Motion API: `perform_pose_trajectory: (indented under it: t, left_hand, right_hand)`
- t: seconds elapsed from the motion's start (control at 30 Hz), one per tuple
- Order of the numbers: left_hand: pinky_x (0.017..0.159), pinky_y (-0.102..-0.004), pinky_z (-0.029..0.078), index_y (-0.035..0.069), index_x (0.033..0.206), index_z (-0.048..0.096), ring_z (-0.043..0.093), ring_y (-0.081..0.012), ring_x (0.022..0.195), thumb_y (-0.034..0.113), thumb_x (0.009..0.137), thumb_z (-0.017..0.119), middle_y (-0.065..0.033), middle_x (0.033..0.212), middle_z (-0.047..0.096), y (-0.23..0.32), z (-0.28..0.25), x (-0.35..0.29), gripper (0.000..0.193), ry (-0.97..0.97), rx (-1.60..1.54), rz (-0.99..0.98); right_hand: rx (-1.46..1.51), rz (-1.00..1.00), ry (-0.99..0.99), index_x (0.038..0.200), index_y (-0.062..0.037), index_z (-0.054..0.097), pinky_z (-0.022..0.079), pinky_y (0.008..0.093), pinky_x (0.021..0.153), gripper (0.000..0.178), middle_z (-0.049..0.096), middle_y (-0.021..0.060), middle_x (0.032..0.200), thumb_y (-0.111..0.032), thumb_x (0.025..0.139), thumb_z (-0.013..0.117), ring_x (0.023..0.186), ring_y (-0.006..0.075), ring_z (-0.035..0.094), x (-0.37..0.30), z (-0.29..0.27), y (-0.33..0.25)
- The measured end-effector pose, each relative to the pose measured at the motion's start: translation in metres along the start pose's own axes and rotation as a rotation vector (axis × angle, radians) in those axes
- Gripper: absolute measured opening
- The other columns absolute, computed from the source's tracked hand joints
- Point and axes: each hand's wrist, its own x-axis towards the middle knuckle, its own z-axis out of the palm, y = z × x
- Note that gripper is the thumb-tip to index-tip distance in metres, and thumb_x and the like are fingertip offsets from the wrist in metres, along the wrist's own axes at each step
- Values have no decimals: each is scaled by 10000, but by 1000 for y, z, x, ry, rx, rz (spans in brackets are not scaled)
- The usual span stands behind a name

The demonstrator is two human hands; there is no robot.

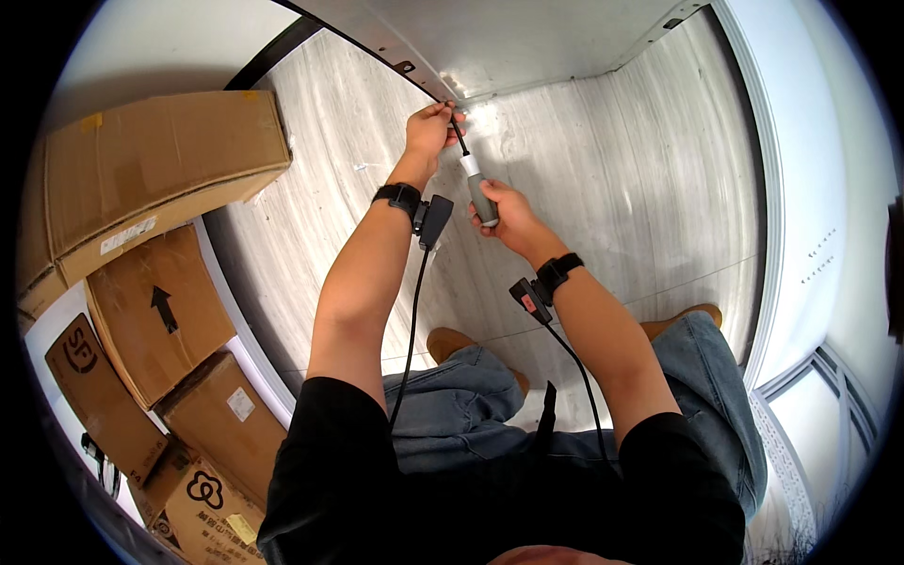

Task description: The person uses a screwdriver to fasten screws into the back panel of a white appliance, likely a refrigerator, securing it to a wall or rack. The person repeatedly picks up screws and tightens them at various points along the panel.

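My right hand is closed around the grey handle of a screwdriver, which has a white collar and a dark shaft. The shaft points up and slightly left, toward the lower edge of a pale metal panel. At that edge my left hand pinches its fingertips together by the screwdriver's tip. What lies between those fingertips is too small to make out, and the tip itself is partly hidden by them. Dark holes run along the panel's edge near the left hand.
Cardboard boxes are stacked at the left. Wood-look flooring lies below my hands, with a white frame at the right. Each wrist wears a black strap with a small device, and a black cable runs from each toward my body.
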Motion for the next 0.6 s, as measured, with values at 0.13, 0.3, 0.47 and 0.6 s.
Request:
perform_pose_trajectory:
  t: [0.13, 0.3, 0.47, 0.6]
  left_hand:
    - [552, -225, 457, 77, 1083, 607, 614, -103, 693, 130, 924, 555, -4, 882, 649, -3, 2, -3, 176, 10, -24, -2]
    - [544, -227, 449, 82, 1039, 629, 597, -97, 672, 162, 868, 672, 9, 833, 621, -3, 0, -3, 194, 99, 76, 34]
    - [536, -229, 458, 51, 1024, 630, 602, -105, 643, 116, 860, 674, -15, 808, 629, -6, -2, 3, 181, 141, 62, 49]
    - [548, -227, 470, 38, 1012, 627, 620, -113, 652, 86, 871, 645, -29, 814, 640, -3, 0, 1, 151, 123, 50, 56]
  right_hand:
    - [-204, -33, 126, 1129, -80, 481, 454, 303, 575, 306, 571, 49, 843, -313, 936, 532, 700, 155, 568, 6, 7, 1]
    - [-444, -192, 225, 1152, -43, 439, 495, 394, 640, 431, 585, 82, 896, -272, 859, 656, 744, 203, 589, 27, 21, 15]
    - [-707, -275, 339, 1008, 5, 508, 502, 361, 587, 364, 579, 114, 854, -181, 775, 716, 768, 199, 589, 44, 19, 19]
    - [-809, -238, 269, 1000, 24, 535, 487, 385, 676, 415, 622, 197, 886, -195, 708, 732, 826, 305, 632, 47, 9, 14]
